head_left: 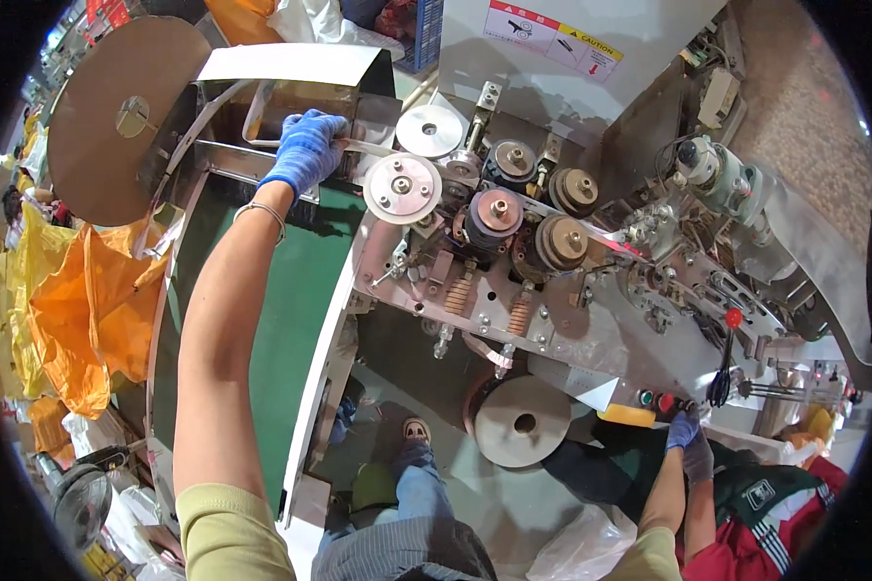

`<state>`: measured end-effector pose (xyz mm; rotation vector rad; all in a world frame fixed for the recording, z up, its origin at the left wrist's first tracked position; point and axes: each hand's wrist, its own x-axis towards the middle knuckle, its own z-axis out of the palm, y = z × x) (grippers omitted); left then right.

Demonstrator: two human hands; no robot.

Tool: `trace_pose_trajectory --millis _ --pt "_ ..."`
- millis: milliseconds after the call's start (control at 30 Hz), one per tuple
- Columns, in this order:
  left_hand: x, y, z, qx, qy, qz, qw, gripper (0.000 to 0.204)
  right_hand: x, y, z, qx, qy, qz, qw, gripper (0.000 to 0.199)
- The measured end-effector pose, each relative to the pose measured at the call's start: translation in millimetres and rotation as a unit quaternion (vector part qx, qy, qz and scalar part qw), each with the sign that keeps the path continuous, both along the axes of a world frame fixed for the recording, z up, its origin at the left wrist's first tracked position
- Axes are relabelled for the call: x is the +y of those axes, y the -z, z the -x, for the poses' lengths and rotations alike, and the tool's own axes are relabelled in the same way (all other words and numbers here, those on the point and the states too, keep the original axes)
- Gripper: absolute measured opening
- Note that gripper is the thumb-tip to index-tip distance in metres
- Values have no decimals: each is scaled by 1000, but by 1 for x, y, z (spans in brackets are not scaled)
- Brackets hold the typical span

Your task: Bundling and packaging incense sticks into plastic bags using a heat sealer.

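Observation:
My left hand (307, 152), in a blue striped glove, is closed at the left end of the machine, above a green conveyor belt (305, 276). A pale strip (366, 148) runs from its fingers toward a round metal disc (403, 189) on the machine. My right hand (682, 429), in a blue glove, is at the small control panel with a red button (666, 402) and a green button (646, 397). Its fingertips are at the panel's right end, too small to make out. Another person's gloved hand (698, 459) is close beside it.
Several rollers, including a copper-coloured roller (495, 213), stand on the metal machine plate (610, 339). A large brown reel (121, 116) is at the far left, and a grey reel (523, 416) hangs below. A red-knobbed lever (732, 320) rises right of the buttons. Orange bags (92, 310) lie left.

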<state>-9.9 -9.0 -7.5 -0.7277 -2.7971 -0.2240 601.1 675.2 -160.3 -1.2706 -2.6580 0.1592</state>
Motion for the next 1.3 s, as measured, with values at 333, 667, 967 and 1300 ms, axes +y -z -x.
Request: trace_pose_trajectory --millis 333,667,967,1300 --pt "-9 -5 -9 15 -3 19 1000 8 -24 -2 13 -61 68 5 996 44" --pt "34 -7 -6 -89 -37 19 995 21 -193 -37 73 211 114 57 969 41" --pt "-32 40 36 -5 42 50 998 42 -215 -30 82 136 -18 -82 987 34" --pt "-53 55 41 -53 23 17 998 40 -226 -41 88 97 -48 -108 988 38"
